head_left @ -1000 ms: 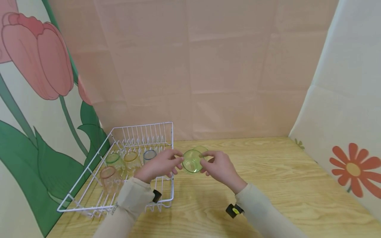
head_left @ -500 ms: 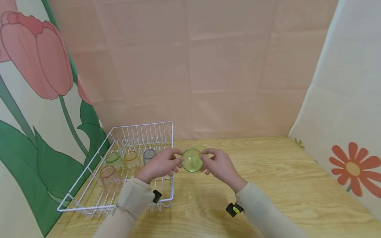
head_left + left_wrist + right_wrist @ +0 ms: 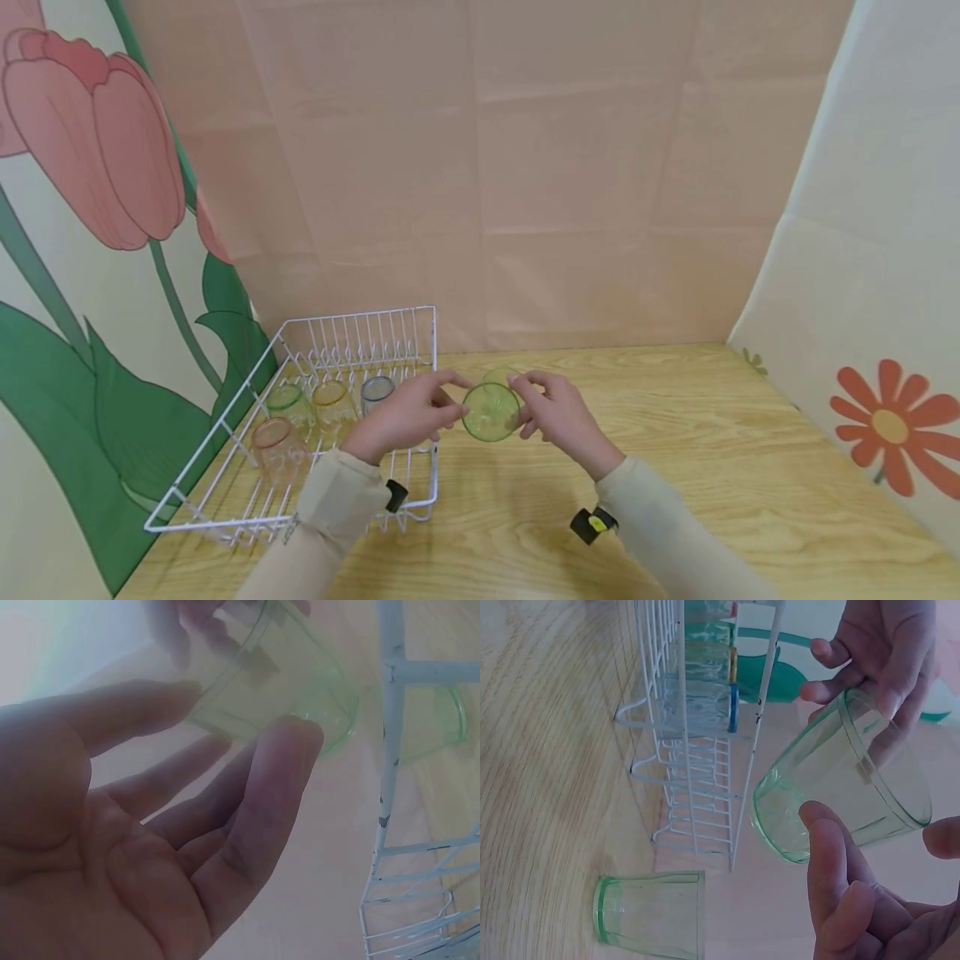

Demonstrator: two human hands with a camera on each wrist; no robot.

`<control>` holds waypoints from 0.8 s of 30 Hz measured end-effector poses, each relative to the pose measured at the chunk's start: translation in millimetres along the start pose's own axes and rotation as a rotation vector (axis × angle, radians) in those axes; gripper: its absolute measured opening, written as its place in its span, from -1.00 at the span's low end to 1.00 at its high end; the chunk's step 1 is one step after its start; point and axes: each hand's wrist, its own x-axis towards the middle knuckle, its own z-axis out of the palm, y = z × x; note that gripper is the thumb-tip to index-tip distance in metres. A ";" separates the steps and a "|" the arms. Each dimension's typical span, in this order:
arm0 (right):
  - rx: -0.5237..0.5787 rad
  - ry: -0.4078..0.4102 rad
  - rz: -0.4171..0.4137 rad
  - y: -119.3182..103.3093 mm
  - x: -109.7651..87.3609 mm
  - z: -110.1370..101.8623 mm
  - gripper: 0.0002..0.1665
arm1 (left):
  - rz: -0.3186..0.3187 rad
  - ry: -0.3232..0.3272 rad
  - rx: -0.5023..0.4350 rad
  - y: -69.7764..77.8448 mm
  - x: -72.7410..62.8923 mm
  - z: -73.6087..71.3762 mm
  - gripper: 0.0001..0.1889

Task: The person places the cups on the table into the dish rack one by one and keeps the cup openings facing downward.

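A clear green drinking glass (image 3: pixel 491 413) is held tilted above the table, between both hands. My left hand (image 3: pixel 412 408) holds its left side, with thumb and fingertips about the rim and wall. On the other side, my right hand (image 3: pixel 558 412) holds it with curled fingers; in the right wrist view one fingertip (image 3: pixel 814 817) lies against the glass near its base and the thumb is by the rim. A second green glass (image 3: pixel 652 915) stands on the table behind the held one, partly hidden by it in the head view.
A white wire dish rack (image 3: pixel 433 333) stands at the left. In it are a pink-orange glass (image 3: pixel 277 454), a green glass (image 3: pixel 288 404), a yellow glass (image 3: pixel 332 404) and a blue glass (image 3: pixel 377 390). Wood-grain table (image 3: pixel 675 450) extends to the right, with cloth walls around.
The held green glass rose slightly, then moved a little down and right while its tilt changed. The right hand's fingers shifted along it. Rack and other glasses stayed put.
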 end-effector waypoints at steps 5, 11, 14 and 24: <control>-0.003 -0.004 0.021 1.5 1.3 0.1 -0.26 | 0.025 -0.015 0.040 -0.1 -0.8 -0.3 -0.62; -0.002 -0.018 0.057 3.2 1.8 0.5 -0.32 | 0.043 -0.027 0.046 0.4 -2.4 0.2 -0.62; -0.011 -0.021 0.049 3.6 1.9 0.5 -0.32 | 0.042 -0.029 0.047 0.1 -2.8 0.1 -0.64; -0.002 -0.033 0.020 3.0 1.0 0.0 -0.31 | 0.028 -0.027 0.024 0.0 -4.2 -0.5 -0.64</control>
